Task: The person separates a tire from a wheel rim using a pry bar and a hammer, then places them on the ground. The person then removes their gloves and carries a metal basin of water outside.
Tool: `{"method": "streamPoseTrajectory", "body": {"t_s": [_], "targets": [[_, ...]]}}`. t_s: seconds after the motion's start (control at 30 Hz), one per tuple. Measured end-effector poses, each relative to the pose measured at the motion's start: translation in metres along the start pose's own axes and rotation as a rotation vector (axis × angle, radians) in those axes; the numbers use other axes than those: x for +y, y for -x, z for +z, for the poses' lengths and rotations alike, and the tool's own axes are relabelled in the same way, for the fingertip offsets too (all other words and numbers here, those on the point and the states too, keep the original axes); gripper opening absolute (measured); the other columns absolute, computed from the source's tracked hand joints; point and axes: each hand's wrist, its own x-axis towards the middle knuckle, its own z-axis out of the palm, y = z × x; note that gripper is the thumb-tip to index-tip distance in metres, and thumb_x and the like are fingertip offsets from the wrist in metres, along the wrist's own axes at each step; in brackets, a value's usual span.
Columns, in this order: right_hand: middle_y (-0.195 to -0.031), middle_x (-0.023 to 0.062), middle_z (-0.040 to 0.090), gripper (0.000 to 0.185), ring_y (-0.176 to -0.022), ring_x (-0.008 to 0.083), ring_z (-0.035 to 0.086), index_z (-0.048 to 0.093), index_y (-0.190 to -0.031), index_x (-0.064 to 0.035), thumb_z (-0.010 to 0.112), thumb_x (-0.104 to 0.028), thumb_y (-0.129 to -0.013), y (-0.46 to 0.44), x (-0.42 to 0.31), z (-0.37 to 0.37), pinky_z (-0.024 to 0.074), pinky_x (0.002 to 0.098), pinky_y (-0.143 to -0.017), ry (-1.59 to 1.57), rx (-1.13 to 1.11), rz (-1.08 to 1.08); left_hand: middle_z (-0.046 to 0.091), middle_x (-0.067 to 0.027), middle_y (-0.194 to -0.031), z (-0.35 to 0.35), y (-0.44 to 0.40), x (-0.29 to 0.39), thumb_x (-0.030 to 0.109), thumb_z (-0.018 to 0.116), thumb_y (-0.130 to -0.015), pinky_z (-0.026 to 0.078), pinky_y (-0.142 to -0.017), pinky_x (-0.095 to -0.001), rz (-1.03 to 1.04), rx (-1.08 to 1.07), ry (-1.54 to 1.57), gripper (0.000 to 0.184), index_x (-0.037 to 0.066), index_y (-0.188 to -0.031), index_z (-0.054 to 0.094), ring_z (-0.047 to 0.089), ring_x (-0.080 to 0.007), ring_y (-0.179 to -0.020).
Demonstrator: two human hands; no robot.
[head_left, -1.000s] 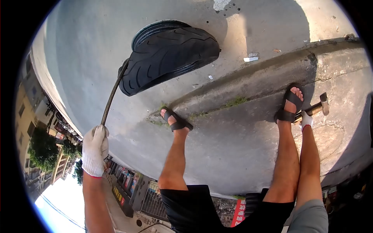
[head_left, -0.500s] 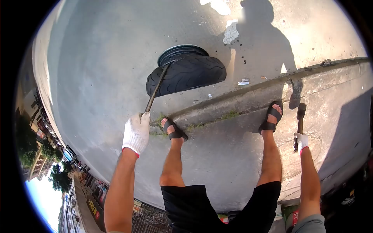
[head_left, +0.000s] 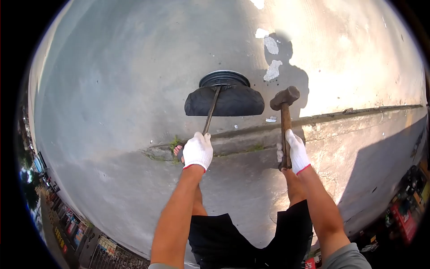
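My left hand (head_left: 198, 150), in a white knit glove, is closed around the lower end of a long metal pry bar (head_left: 212, 111). The bar's far end meets the wheel where the black tire (head_left: 239, 103) joins the metal rim (head_left: 224, 76); its very tip is hidden there. The tire sits askew, partly off the rim, on the near side. Gloved likewise, my right hand (head_left: 298, 152) grips the wooden handle of a sledgehammer (head_left: 285, 119). The hammer's heavy head points up and away from me, right of the tire and apart from it.
A low concrete step (head_left: 251, 141) with grass tufts (head_left: 174, 143) runs across in front of my feet. White patches (head_left: 272, 71) mark the concrete floor beyond the wheel. My shadow (head_left: 295, 76) falls there. A red object (head_left: 405, 222) and clutter lie at far right.
My right hand has brought the hammer up and inward from the far right, nearer the tire. My left hand still holds the bar at the wheel, now at a steeper angle in view.
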Motion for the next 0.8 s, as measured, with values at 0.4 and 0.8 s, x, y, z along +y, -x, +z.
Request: {"method": "streamPoseTrajectory", "body": {"t_s": [0.4, 0.8], "targets": [[-0.067, 0.0070, 0.055, 0.038, -0.046, 0.0177, 0.052, 0.051, -0.097, -0.0047, 0.047, -0.042, -0.105, -0.048, -0.018, 0.110, 0.0444, 0.0342, -0.041, 0.311, -0.087, -0.093, 0.067, -0.0292, -0.078, 0.026, -0.003, -0.017, 0.036, 0.048, -0.102, 0.053, -0.074, -0.0547, -0.011, 0.002, 0.127, 0.038, 0.001, -0.090, 0.056, 0.067, -0.0476, -0.078], [-0.077, 0.0016, 0.057, 0.046, -0.059, 0.0105, 0.052, 0.059, -0.105, -0.0030, 0.044, -0.046, -0.106, 0.051, -0.205, 0.192, 0.0440, 0.0253, -0.051, 0.547, -0.270, -0.957, 0.066, -0.0262, -0.070, 0.054, -0.004, -0.033, 0.036, 0.049, -0.102, 0.054, -0.066, -0.0539, 0.037, 0.092, 0.128, 0.035, 0.003, -0.090, 0.054, 0.067, -0.0458, -0.069]]}}
